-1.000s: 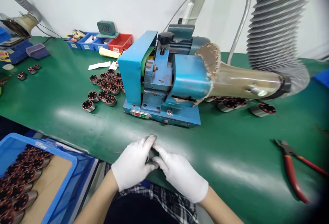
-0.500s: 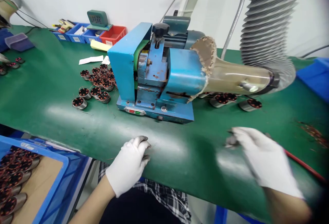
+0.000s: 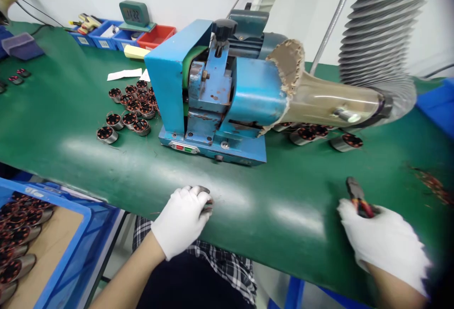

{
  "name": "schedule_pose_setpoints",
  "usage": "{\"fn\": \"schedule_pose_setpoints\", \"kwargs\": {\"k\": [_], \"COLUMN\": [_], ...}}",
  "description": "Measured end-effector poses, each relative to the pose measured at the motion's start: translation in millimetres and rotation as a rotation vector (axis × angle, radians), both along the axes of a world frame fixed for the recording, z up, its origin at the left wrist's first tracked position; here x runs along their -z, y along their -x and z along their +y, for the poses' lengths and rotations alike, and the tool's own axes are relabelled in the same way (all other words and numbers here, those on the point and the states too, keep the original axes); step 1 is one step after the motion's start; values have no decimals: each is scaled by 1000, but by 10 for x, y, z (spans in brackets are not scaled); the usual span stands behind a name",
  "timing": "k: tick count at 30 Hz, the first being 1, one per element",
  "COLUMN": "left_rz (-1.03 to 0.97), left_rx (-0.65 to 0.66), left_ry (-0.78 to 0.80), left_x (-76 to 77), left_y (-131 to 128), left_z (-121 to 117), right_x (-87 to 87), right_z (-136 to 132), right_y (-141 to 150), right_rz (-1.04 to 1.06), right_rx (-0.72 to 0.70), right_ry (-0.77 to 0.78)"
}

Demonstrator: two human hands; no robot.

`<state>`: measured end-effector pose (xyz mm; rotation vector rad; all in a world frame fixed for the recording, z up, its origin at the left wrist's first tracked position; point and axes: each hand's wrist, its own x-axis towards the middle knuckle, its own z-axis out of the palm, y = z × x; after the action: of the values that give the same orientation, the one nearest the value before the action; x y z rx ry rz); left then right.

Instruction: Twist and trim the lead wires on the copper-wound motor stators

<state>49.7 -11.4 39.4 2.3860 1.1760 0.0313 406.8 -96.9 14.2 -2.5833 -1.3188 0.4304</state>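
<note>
My right hand [image 3: 385,240], in a white glove, is closed around a pair of pliers [image 3: 357,193] with red handles over the right part of the green bench. Their dark jaws point away from me, and most of the handles are hidden in the palm. My left hand [image 3: 184,219], also gloved, hovers near the bench's front edge with its fingers curled and tips soiled dark. Something small and dark shows between those fingers, too hidden to name. In front of both hands stands a blue belt-driven machine [image 3: 209,96]. Copper-wound motor stators [image 3: 141,127] cluster at its left.
More stators [image 3: 345,142] sit under the machine's duct [image 3: 329,98]. Copper wire scraps [image 3: 432,181] lie at the far right. A blue crate [image 3: 80,233] of stators stands lower left. Small bins [image 3: 156,37] and a clock [image 3: 134,13] line the wall.
My right hand has moved right and toward me, and the pliers now show plainly in its grip. The left hand has shifted slightly right, fingers still curled. The view has tilted a little.
</note>
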Motion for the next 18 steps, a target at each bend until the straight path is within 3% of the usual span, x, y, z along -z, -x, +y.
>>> {"fn": "schedule_pose_setpoints", "kwargs": {"k": [2, 5, 7, 9, 10, 18], "left_rz": [19, 19, 13, 13, 15, 19], "left_rx": [31, 104, 144, 161, 165, 214], "left_ry": [-18, -9, 2, 1, 0, 19], "left_x": [6, -4, -15, -19, -18, 4], "left_y": [-12, -38, -54, -63, -66, -63], "left_z": [-21, -69, -97, -114, -117, -97], "right_x": [-67, -104, -116, -150, -177, -281], "right_z": [10, -59, -163, -279, -329, -357], "right_y": [327, 830, 1131, 1378, 1477, 1818], "right_rz": [-116, 100, 509, 859, 928, 721], "right_rx": [237, 183, 39, -110, -163, -311], "right_ry": [-11, -39, -5, 139, 207, 357]}}
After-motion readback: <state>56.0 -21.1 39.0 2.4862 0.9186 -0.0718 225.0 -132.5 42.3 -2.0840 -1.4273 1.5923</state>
